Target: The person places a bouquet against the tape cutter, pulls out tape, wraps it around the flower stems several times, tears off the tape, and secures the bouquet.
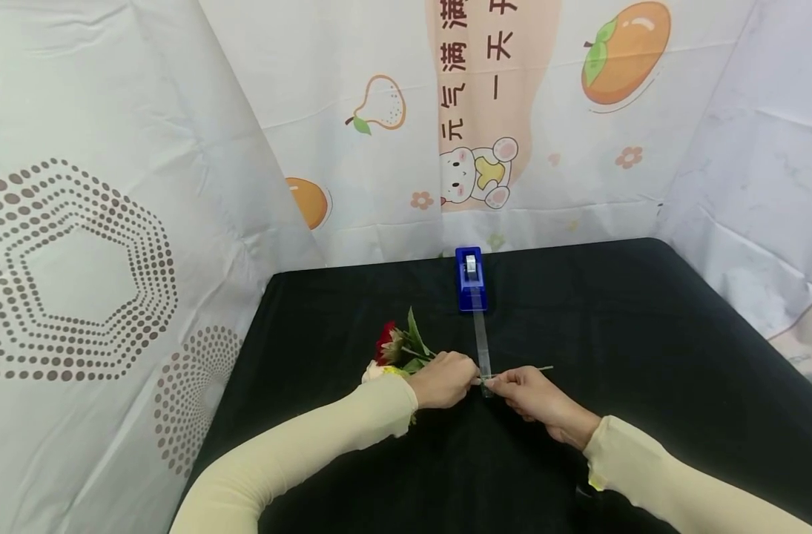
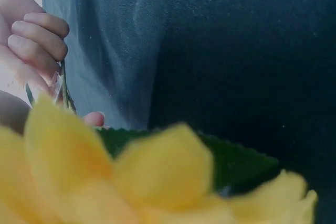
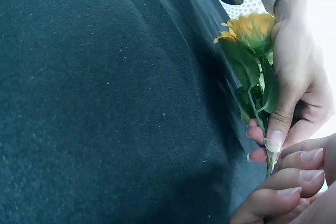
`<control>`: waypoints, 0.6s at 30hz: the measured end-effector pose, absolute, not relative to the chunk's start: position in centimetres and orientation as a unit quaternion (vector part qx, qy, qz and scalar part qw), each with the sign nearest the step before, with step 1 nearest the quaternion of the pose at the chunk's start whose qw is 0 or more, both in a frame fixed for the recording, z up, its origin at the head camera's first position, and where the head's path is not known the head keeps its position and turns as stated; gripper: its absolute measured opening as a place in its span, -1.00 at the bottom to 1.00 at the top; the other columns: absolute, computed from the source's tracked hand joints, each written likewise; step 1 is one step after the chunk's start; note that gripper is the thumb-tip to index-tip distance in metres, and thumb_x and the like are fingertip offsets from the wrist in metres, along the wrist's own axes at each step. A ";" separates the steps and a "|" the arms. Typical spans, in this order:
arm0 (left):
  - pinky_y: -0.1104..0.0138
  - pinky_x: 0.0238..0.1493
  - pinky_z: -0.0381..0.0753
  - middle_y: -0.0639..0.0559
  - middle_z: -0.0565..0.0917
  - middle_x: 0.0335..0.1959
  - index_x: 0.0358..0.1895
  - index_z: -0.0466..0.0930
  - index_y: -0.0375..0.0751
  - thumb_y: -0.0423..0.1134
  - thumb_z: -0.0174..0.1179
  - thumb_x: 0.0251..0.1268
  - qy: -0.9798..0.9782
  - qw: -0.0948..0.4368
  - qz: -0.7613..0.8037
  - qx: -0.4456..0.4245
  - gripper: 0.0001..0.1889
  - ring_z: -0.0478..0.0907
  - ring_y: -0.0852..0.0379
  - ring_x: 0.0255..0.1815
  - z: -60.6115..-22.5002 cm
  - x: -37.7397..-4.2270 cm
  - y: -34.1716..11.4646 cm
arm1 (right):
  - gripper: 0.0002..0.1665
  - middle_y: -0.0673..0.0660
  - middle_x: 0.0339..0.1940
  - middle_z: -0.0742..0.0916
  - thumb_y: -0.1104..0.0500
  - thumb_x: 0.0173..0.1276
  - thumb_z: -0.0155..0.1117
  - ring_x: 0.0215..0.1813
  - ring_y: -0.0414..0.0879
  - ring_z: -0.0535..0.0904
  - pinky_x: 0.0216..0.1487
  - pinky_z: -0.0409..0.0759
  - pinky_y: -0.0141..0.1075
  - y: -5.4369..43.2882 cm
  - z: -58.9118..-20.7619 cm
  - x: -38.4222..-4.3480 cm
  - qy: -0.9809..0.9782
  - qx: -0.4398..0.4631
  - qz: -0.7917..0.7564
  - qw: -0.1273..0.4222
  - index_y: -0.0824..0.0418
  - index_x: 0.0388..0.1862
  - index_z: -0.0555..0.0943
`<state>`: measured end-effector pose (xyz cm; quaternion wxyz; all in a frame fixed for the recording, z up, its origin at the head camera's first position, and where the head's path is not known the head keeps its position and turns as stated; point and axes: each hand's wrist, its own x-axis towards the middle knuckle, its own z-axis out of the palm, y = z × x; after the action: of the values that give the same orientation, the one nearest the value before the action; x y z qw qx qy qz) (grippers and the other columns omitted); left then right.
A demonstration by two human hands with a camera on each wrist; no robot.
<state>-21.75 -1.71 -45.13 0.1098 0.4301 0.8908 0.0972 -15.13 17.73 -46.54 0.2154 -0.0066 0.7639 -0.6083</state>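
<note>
Head view. I see the left hand (image 1: 443, 380) grasping the flower bouquet (image 1: 406, 348) by its stems (image 1: 546, 368), with the red rose (image 1: 383, 343) and green leaves to the left of that grip. The right hand (image 1: 535, 400) pinches the same stems just right of it, one stem end projecting past its fingers. Between the two grips, the clear tape (image 1: 482, 341) meets the stems; it runs away from them to the blue tape dispenser (image 1: 464, 278), which stands beyond both hands on the black cloth (image 1: 612, 319).

Left wrist view. Blurred yellow petals (image 2: 168, 171) fill the foreground. Above and to their left, curled fingers, which I take to be the right hand's, close on the stems.

Right wrist view. The left thumb presses a crumpled tape wrap (image 3: 272, 144) against the stems, below the yellow flower (image 3: 254, 32); the right fingers curl just beneath it. I judge that the step, binding the stems, goes best with the left grip steady, the right rolling the stems slowly, the strip taut, and each turn laid flat over the last to avoid further creases.
</note>
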 end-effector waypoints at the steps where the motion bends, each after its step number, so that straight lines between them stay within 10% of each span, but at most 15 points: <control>1: 0.46 -0.52 0.41 0.14 0.49 -0.60 -0.46 0.67 -0.10 -0.32 0.17 0.54 0.893 0.113 0.104 0.422 -0.72 0.43 0.27 -0.59 -45.1 -21.8 -1.8 | -0.62 -0.07 -0.69 0.34 0.04 0.61 0.16 -0.65 -0.22 0.16 -0.59 0.18 -0.37 17.7 -46.6 -15.1 0.767 -0.003 -0.605 0.212 0.31 -0.30 0.65; 18: 0.45 -0.61 0.31 0.17 0.37 -0.69 -0.58 0.59 -0.07 -0.23 0.20 0.52 0.907 0.074 0.128 0.394 -0.64 0.31 0.26 -0.67 -45.5 -21.1 -1.3 | -0.77 -0.01 -0.63 0.54 0.08 0.50 0.30 -0.59 -0.16 0.39 -0.55 0.35 -0.32 17.0 -47.3 -14.4 0.860 0.023 -0.503 0.081 0.20 -0.21 0.76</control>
<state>-21.14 -1.31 -45.46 0.0742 0.3940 0.9071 0.1279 -14.38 17.01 -47.27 0.0807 0.0234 0.8602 -0.5030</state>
